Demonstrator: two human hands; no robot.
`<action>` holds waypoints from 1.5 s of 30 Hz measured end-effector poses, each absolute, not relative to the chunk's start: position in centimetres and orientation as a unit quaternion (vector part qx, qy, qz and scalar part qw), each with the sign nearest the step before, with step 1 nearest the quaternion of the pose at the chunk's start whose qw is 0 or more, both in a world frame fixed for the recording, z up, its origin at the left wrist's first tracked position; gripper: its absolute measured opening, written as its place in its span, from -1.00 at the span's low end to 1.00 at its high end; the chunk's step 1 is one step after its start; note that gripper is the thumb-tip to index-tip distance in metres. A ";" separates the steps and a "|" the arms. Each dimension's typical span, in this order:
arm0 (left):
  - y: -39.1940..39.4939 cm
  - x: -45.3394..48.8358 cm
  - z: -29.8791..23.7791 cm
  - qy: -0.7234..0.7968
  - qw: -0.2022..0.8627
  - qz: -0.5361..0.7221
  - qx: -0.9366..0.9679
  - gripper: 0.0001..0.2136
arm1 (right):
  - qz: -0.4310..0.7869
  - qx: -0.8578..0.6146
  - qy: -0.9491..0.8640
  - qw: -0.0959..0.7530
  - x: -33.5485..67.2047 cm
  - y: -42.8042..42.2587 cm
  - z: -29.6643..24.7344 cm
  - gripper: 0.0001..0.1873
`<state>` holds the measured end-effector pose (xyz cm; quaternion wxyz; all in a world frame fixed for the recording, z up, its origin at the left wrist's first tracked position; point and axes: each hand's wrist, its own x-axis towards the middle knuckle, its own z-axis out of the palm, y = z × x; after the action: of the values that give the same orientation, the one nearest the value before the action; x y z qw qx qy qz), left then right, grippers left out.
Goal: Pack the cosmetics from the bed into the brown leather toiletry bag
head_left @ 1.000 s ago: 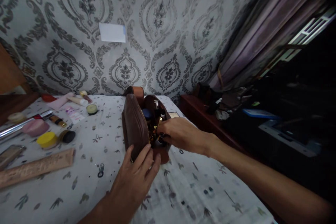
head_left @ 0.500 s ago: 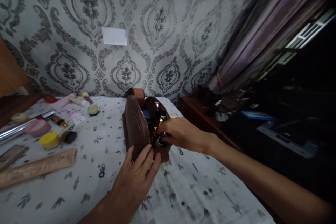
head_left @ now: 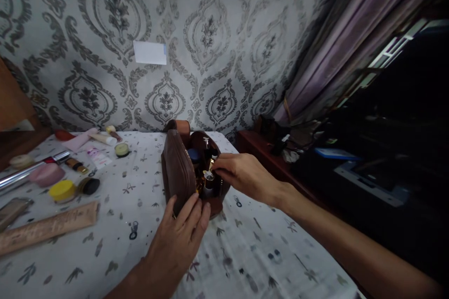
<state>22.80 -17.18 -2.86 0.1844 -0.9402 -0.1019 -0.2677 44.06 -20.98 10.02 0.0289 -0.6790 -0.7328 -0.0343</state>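
A brown zip pouch (head_left: pixel 178 168) stands open on a table covered with a white patterned cloth (head_left: pixel 115 243). Inside it I see small bottles and tubes, one with a blue cap (head_left: pixel 193 154). My left hand (head_left: pixel 178 238) rests against the pouch's near end, fingers flat on its side. My right hand (head_left: pixel 242 175) reaches in from the right, its fingers pinched at the pouch's opening on a small item I cannot make out, just above a silver-topped bottle (head_left: pixel 208 178).
Cosmetics lie at the left: a long beige tube (head_left: pixel 45 226), a yellow-lidded jar (head_left: pixel 62 190), a black round compact (head_left: pixel 89 186), a pink case (head_left: pixel 46 174), a silver tube (head_left: pixel 28 172), a green-lidded jar (head_left: pixel 122 149). A patterned wall stands behind; dark cluttered furniture (head_left: pixel 315 149) sits right.
My right hand has lifted slightly within the pouch's opening, showing a silver-topped bottle below the fingers. My left hand stays on the pouch.
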 end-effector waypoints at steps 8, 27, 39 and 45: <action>-17.2 23.0 -2.6 -0.096 0.187 -0.309 -0.927 -0.62 | -0.094 -0.556 -0.813 -0.143 42.8 -19.2 9.6 -0.85; -17.2 22.6 -2.1 -0.078 0.144 -0.281 -0.946 -0.57 | -0.064 -0.553 -0.792 -0.250 41.1 -18.3 9.9 -0.84; -17.2 22.8 -2.1 -0.083 0.153 -0.303 -0.937 -0.62 | -0.060 -0.582 -0.774 -0.241 40.4 -18.4 10.5 -0.82; -17.1 22.7 -2.2 -0.080 0.161 -0.298 -0.938 -0.62 | -0.059 -0.584 -0.775 -0.233 40.6 -18.4 10.5 -0.79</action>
<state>22.75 -17.13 -2.18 0.1611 -0.9375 -0.0804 -0.2977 40.59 -18.40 10.49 -0.2334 -0.5840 -0.7752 -0.0593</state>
